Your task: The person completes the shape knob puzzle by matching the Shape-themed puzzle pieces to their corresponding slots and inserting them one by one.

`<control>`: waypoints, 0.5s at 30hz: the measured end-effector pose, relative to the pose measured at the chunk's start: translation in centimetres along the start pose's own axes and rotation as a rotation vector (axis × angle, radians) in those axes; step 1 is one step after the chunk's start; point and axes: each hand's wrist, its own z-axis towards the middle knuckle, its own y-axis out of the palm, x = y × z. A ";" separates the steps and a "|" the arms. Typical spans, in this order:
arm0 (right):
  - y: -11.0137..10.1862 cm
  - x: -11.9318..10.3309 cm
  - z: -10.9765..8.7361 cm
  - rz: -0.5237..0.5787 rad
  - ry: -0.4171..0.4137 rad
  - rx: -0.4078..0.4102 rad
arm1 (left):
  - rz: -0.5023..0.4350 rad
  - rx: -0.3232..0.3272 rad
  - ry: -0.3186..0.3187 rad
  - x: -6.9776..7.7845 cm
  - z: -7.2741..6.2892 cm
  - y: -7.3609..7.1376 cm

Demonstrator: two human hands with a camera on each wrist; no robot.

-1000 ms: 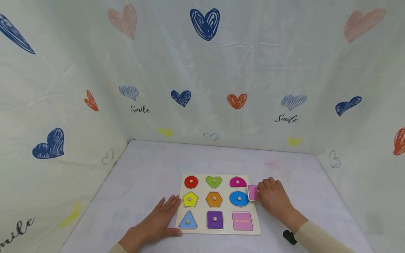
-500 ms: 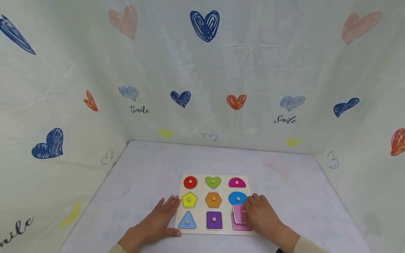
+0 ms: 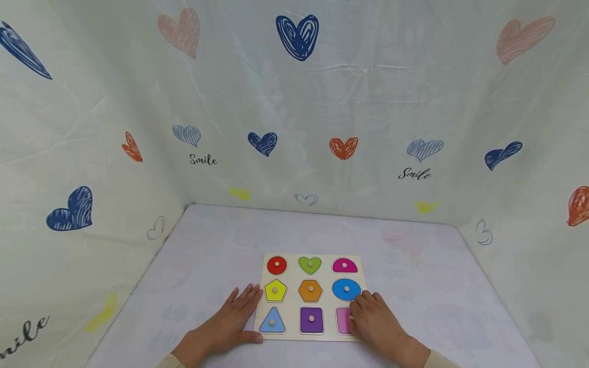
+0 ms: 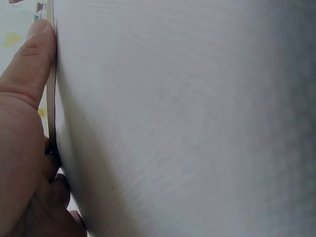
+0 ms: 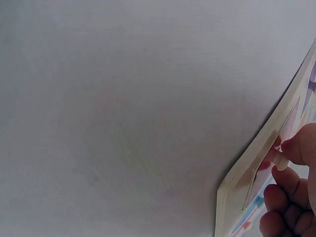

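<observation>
A pale wooden shape puzzle board (image 3: 293, 301) lies on the table in the head view, with knobbed pieces in three rows. My right hand (image 3: 379, 323) covers part of the pink rectangular puzzle piece (image 3: 342, 321), which lies over the front right recess. In the right wrist view, thumb and index finger pinch that piece's small wooden knob (image 5: 280, 161). My left hand (image 3: 230, 318) rests along the board's left edge, fingers extended and thumb at the near corner. The left wrist view shows its thumb (image 4: 30, 61) against the board's edge.
Filling the other recesses are a red circle (image 3: 277, 265), green heart (image 3: 310, 265), magenta half circle (image 3: 344, 265), yellow pentagon (image 3: 275, 291), orange hexagon (image 3: 310, 291), blue oval (image 3: 346, 289), blue triangle (image 3: 272, 321) and purple square (image 3: 311, 321). A heart-printed curtain (image 3: 368, 92) surrounds the pale table (image 3: 257, 230).
My right hand has brought the pink rectangle from beyond the board's right edge toward the near right corner and lowered it over the matching recess. The left hand has stayed put.
</observation>
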 end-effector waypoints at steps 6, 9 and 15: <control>0.0 -0.1 0.0 -0.004 0.009 -0.010 | -0.001 0.001 0.008 0.0 0.1 0.1; 0.0 -0.2 0.0 0.012 0.022 -0.021 | -0.001 -0.003 0.005 0.0 0.0 0.0; -0.1 -0.4 -0.1 0.033 0.044 -0.042 | -0.001 -0.005 -0.007 0.2 -0.3 -0.3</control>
